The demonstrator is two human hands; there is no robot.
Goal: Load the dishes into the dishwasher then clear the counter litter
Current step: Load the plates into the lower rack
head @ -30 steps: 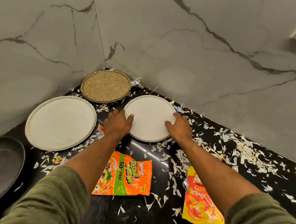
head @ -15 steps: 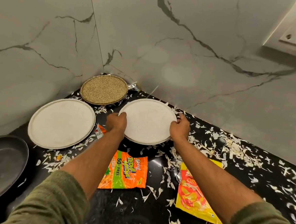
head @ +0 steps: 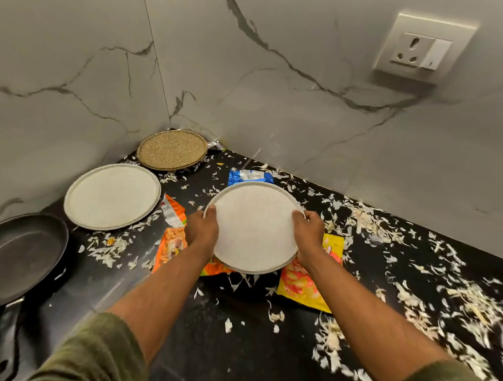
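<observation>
Two bare forearms in olive-green sleeves reach over a black glossy surface [head: 233,352] littered with pale shredded scraps [head: 460,300]. The left hand [head: 201,231] and right hand [head: 308,234] grip opposite rims of a round off-white speckled plate [head: 255,226], fingers clamped on its edge, holding it clear of the surface above an orange snack wrapper [head: 169,244] and a yellow snack wrapper [head: 300,286]. At the left edge sits a dark grey frying pan [head: 13,260]. Beyond lie a second off-white round plate [head: 112,196], a blue wrapper [head: 249,176] and, in the far corner, a round brown speckled plate [head: 172,149].
</observation>
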